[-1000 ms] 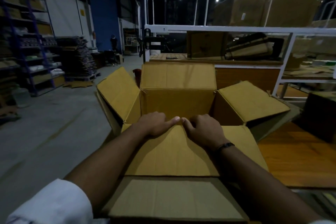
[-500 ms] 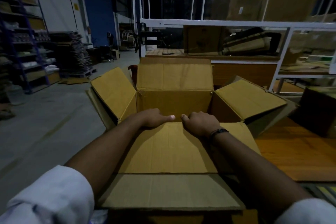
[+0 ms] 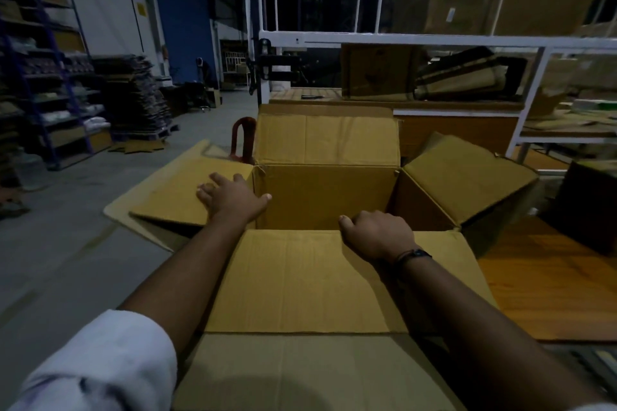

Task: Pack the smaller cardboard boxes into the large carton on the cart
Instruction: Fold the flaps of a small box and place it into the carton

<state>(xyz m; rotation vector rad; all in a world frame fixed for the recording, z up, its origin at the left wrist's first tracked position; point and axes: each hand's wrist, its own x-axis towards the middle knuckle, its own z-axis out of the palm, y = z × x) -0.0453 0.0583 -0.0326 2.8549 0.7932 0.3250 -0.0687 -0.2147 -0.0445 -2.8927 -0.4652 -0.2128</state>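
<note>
The large brown carton [image 3: 327, 193] stands open in front of me, all its flaps spread and its inside dark, with no contents showing. My left hand [image 3: 233, 198] lies flat, fingers apart, on the left flap [image 3: 177, 197], pressing it outward. My right hand [image 3: 377, 233] has its fingers curled over the inner edge of the near flap [image 3: 300, 280], which is folded toward me. The far flap [image 3: 327, 138] stands upright and the right flap [image 3: 467, 173] slants outward. No smaller box lies near my hands.
A white metal rack [image 3: 400, 38] behind the carton holds brown boxes [image 3: 377, 72]. To the right is a wooden surface [image 3: 541, 280] with a dark box [image 3: 587, 207]. A red handle [image 3: 242, 140] stands behind the left flap. Blue shelving [image 3: 50, 77] and stacked cardboard [image 3: 137, 100] line the left wall.
My left hand left the near flap's edge and moved left onto the left flap, which now lies flatter. My right hand stayed on the near flap's edge.
</note>
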